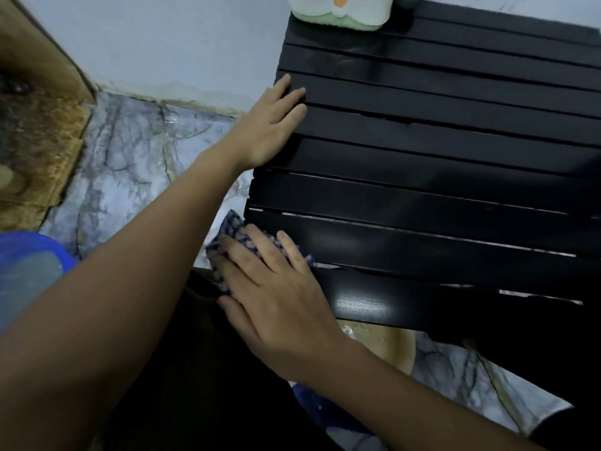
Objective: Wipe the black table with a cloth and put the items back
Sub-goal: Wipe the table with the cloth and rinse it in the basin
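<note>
The black slatted table [439,151] fills the upper right of the head view. My left hand [270,125] lies flat on its left edge, fingers spread over two slats, holding nothing. My right hand [276,297] presses a blue-and-white checked cloth [235,232] against the table's near left corner; the cloth bunches out beyond my fingers, partly over the edge. A pale green and white pack [341,11] sits on the table's far edge, cut off by the frame.
A marble-patterned floor [130,170] lies left of the table, with a blue basin [29,265] at the left edge. A worn wooden panel [35,118] stands at the far left against the pale wall [182,37]. My dark-clothed legs are below.
</note>
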